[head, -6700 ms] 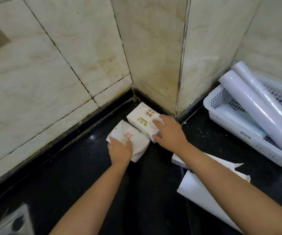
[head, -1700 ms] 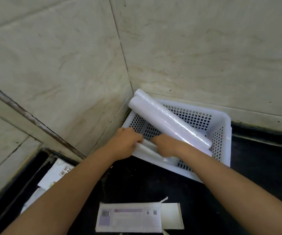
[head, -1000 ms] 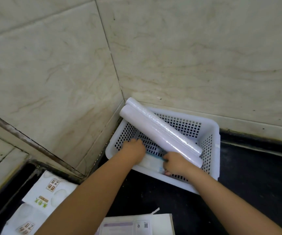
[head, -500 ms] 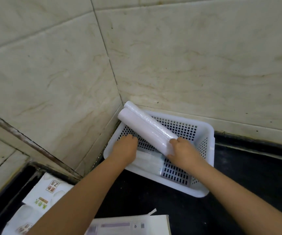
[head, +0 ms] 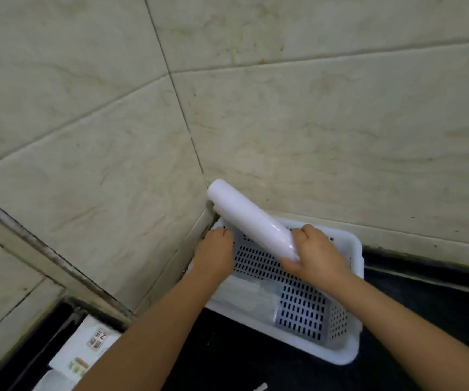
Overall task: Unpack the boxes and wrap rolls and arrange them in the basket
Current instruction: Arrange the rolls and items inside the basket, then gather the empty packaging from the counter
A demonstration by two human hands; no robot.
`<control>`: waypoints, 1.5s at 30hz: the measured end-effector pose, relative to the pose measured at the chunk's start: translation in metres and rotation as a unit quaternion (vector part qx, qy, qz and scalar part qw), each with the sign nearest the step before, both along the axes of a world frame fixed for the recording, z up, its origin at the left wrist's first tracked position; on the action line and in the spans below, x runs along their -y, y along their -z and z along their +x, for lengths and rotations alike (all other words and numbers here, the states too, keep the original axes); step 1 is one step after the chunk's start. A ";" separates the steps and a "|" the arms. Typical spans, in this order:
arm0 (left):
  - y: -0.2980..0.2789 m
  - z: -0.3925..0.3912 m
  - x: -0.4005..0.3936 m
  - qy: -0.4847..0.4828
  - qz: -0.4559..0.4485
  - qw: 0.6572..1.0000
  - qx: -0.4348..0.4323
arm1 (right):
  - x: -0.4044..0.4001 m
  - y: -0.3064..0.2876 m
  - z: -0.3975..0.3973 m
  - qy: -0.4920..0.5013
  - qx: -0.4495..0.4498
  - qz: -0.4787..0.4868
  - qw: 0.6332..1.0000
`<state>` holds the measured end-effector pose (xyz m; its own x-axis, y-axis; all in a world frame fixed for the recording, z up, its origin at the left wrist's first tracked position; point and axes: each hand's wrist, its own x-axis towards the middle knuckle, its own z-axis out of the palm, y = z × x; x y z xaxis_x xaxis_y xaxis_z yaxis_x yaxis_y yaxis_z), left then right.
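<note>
A white perforated basket [head: 349,328] sits on the black counter against the tiled wall corner. My right hand [head: 316,256] grips the near end of a white wrap roll [head: 249,218], lifted and tilted with its far end up toward the wall corner. A second roll seems to lie behind it, mostly hidden. My left hand [head: 213,255] rests inside the basket at its left wall, fingers curled; what it touches is hidden. A flat white packet [head: 244,297] lies on the basket floor near the front wall.
White boxes with red and green print [head: 86,354] lie on the counter at lower left, below a wall ledge. A scrap of white packaging [head: 260,388] shows at the bottom edge. Tiled walls close in behind and to the left of the basket.
My right hand has taken hold of the wrap roll and raised its near end, tilting it up. My left hand has slid deeper along the basket's left side. The view has shifted upward.
</note>
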<state>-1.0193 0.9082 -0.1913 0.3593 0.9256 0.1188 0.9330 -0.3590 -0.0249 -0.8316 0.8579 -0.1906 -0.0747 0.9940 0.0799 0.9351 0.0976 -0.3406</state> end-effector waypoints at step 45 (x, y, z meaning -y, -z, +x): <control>0.033 -0.066 0.178 0.136 -0.109 0.984 0.017 | 0.177 0.037 -0.028 -0.231 -0.129 0.092 0.960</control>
